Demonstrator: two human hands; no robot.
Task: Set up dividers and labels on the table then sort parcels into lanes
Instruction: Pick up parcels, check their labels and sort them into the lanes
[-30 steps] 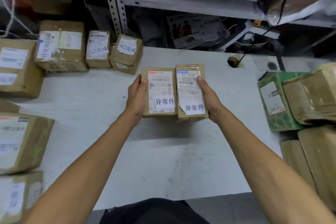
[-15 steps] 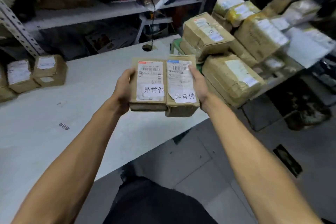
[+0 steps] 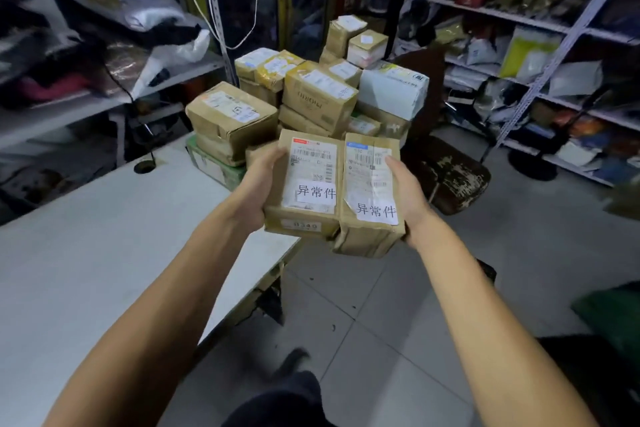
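The view had swung further right than half a second earlier: the white table (image 3: 86, 253) now filled only the lower left, and tiled floor (image 3: 398, 305) lay under the outstretched arms, where before the table's edge still ran beneath the hands. Metal shelving (image 3: 540, 55), crammed with bags and packets, had come into sight on the right. The heap of brown parcels (image 3: 311, 97) at the table's far end, earlier off to the right, now stood straight ahead, just behind the held boxes. The small boxes seen earlier at the left had left the frame.

The grip itself was unchanged. The left hand (image 3: 258, 192) clasped the outer side of the left parcel (image 3: 306, 187), and the right hand (image 3: 407, 198) clasped the outer side of the right parcel (image 3: 372, 198). The two were pressed side by side, touching, in the air past the table's corner. Each carried a shipping sticker and a white slip printed 异常件.
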